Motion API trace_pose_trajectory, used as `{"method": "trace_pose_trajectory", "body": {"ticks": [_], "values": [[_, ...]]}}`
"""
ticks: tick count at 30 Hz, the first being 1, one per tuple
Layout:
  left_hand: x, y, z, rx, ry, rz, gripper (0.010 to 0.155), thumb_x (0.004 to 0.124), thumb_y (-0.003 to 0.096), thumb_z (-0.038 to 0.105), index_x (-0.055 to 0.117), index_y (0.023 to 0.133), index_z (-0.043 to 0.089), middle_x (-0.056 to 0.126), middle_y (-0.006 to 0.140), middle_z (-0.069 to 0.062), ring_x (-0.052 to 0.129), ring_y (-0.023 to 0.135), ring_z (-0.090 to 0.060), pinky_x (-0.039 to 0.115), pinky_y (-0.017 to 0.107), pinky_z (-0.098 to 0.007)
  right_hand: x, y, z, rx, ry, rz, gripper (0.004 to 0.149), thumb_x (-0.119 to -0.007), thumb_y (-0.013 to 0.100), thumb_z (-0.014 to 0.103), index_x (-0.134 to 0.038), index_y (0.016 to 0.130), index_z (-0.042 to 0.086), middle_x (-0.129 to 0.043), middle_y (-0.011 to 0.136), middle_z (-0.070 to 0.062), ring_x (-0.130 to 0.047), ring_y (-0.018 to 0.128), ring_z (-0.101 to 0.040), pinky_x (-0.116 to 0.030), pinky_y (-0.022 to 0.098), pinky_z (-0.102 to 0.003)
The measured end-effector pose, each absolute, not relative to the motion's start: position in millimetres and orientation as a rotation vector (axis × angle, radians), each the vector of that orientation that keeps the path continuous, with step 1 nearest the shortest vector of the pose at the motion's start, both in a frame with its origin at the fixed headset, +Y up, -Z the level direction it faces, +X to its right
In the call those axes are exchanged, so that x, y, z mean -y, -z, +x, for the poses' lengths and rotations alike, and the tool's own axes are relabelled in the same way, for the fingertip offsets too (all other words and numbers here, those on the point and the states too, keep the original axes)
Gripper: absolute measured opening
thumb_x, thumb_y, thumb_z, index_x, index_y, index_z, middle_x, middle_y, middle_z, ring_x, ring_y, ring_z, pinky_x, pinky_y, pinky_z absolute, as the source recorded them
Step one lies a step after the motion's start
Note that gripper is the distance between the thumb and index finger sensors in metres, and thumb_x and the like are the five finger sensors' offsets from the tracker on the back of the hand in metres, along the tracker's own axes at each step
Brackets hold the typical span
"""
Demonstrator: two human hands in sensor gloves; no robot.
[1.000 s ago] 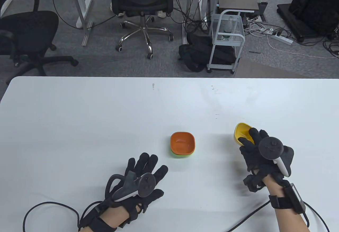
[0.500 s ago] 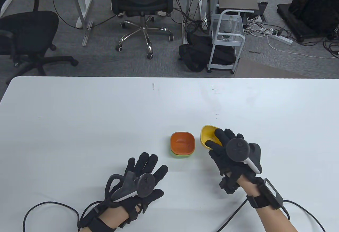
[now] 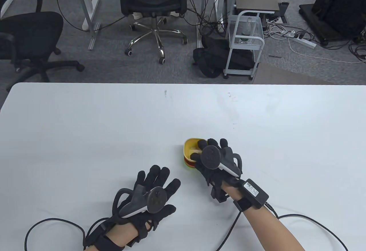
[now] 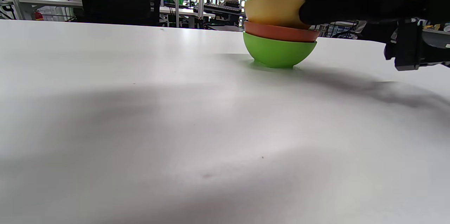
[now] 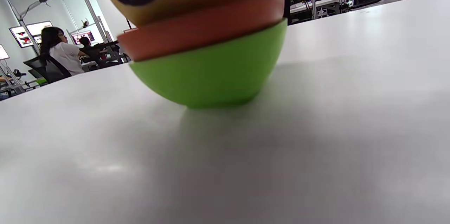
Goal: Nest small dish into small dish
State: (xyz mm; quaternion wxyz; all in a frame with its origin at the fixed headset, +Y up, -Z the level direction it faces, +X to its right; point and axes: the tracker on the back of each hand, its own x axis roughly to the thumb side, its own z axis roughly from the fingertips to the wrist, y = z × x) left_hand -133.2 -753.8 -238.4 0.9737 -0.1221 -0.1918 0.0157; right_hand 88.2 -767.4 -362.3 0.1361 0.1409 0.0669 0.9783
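While the right hand (image 3: 213, 159) grips the yellow dish (image 3: 191, 148) by its near rim, the dish sits in the orange dish (image 4: 281, 32) atop the green dish (image 4: 277, 53); only letting go appears left. The left hand (image 3: 148, 196) rests flat, fingers spread, on the bench (image 3: 85, 136).

I see three dishes nested in one stack near the middle of the table (image 3: 85, 125): the bottom dish (image 4: 277, 53) on the tabletop, the middle dish (image 4: 281, 32) in it, the top dish (image 3: 191, 148) in that. My right hand (image 3: 213, 162) sits on the stack's right; my left hand (image 3: 148, 196) lies flat, nearer me and left.
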Motion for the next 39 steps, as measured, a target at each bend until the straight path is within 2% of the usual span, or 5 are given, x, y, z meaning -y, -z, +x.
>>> {"method": "trace_pose_trajectory", "body": {"ticks": [9, 18, 25, 29, 39], "values": [[755, 241, -136, 0.373, -0.031, -0.255, 0.077, 0.058, 0.0314, 0.077, 0.009, 0.090, 0.066, -0.002, 0.113, 0.022, -0.007, 0.110, -0.013, 0.011, 0.080, -0.052, 773, 362, 86, -0.199, -2.862, 0.418, 0.045, -0.077, 0.035, 0.042, -0.075, 0.080, 0.039, -0.043, 0.109, 0.003, -0.034, 0.105, -0.037, -0.006, 0.072, -0.062], [752, 246, -140, 0.346, -0.058, -0.242, 0.077, 0.058, 0.0317, 0.076, 0.010, 0.091, 0.065, -0.001, 0.113, 0.021, -0.006, 0.110, -0.013, 0.011, 0.080, -0.052, 753, 358, 84, -0.334, -2.912, 0.444, 0.057, -0.078, 0.032, 0.049, -0.063, 0.086, 0.041, -0.027, 0.111, 0.007, -0.020, 0.107, -0.034, 0.001, 0.071, -0.061], [744, 247, -144, 0.321, -0.063, -0.179, 0.077, 0.058, 0.0322, 0.075, 0.010, 0.091, 0.065, -0.003, 0.112, 0.022, -0.007, 0.110, -0.013, 0.010, 0.079, -0.052, 722, 334, 101, -0.230, -2.886, 0.461, 0.058, -0.078, 0.031, 0.049, -0.062, 0.086, 0.041, -0.026, 0.111, 0.007, -0.020, 0.107, -0.033, 0.000, 0.071, -0.060], [741, 247, -144, 0.322, -0.068, -0.149, 0.078, 0.058, 0.0320, 0.076, 0.007, 0.091, 0.065, -0.005, 0.112, 0.022, -0.009, 0.109, -0.013, 0.009, 0.079, -0.052, 711, 305, 130, -0.054, -2.834, 0.462, 0.060, -0.078, 0.031, 0.050, -0.058, 0.088, 0.042, -0.020, 0.110, 0.008, -0.016, 0.107, -0.032, -0.001, 0.072, -0.060], [738, 245, -144, 0.339, -0.073, -0.131, 0.080, 0.055, 0.0311, 0.080, 0.002, 0.089, 0.065, -0.013, 0.109, 0.023, -0.014, 0.108, -0.011, 0.004, 0.078, -0.053, 725, 245, 187, 0.068, -2.735, 0.423, 0.076, -0.075, 0.030, 0.057, -0.030, 0.091, 0.048, 0.004, 0.105, 0.011, 0.005, 0.103, -0.031, 0.006, 0.068, -0.061]]}}
